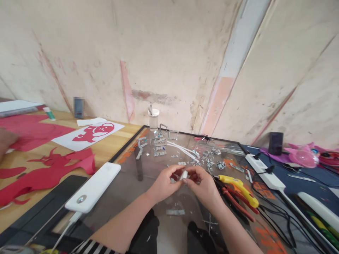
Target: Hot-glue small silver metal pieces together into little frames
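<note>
Small white piece held between two hands, head view

From my remote post, I see the left hand (166, 181) and right hand (203, 183) meeting over the dark panel (148, 176). Fingertips of both are closed on the white piece (184, 174), with only a narrow gap for it; the curled fingers partly hide it. Nearer to me, a flat grey strip (175, 212) lies on the panel, below the hands. Beyond them: white strips (182, 149), grey bits (160, 151) and, by the wall, a lidded jar (154, 120). Just beside the right hand: a yellow glue gun (238, 187) and red-handled pliers (235, 201), with a white power strip (265, 172) farther right. Left of the hands: a white power bank (92, 187), cable attached, then red paper (58, 164). At the far left edge, a blurred part of another person (5, 140) shows.
</note>
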Action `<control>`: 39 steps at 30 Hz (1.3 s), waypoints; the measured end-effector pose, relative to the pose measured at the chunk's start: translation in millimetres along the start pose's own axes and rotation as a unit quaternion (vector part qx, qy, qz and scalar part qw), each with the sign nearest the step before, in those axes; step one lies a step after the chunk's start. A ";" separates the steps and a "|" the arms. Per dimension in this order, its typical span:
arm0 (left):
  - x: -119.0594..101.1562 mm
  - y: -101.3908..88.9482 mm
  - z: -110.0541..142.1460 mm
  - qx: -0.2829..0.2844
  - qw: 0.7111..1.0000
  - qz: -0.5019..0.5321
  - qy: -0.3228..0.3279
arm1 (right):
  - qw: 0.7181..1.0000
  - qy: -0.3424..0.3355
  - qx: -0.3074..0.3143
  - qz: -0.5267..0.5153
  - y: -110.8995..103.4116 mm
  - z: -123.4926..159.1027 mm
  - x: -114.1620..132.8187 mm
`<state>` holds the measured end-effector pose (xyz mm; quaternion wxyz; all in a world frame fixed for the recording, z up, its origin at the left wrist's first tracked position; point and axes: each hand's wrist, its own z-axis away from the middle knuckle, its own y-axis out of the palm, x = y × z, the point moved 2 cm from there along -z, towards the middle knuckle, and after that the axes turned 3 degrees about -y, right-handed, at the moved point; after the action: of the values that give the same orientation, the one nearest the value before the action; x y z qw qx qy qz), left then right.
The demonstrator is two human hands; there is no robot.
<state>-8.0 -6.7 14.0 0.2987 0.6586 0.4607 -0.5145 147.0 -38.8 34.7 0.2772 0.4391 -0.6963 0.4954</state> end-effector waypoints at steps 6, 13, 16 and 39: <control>-2.9 -0.6 0.7 0.070 0.997 0.008 -0.043 | 0.986 0.097 0.020 -0.131 -6.1 -2.9 -14.9; 11.2 1.1 -0.4 0.085 0.981 0.116 -0.133 | 0.926 0.188 0.045 -0.325 4.4 0.1 -20.5; 17.5 0.9 -1.2 0.077 0.967 0.177 -0.168 | 0.906 0.206 0.059 -0.365 8.8 2.5 -18.3; 15.8 -5.7 -5.4 0.039 0.931 0.334 -0.145 | 0.817 0.269 -0.002 -0.511 36.8 10.7 -19.7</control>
<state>-10.4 5.0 1.1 0.4909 0.7037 0.1460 -0.4924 124.0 -37.6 -1.7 0.6671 0.5807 -0.2709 0.3800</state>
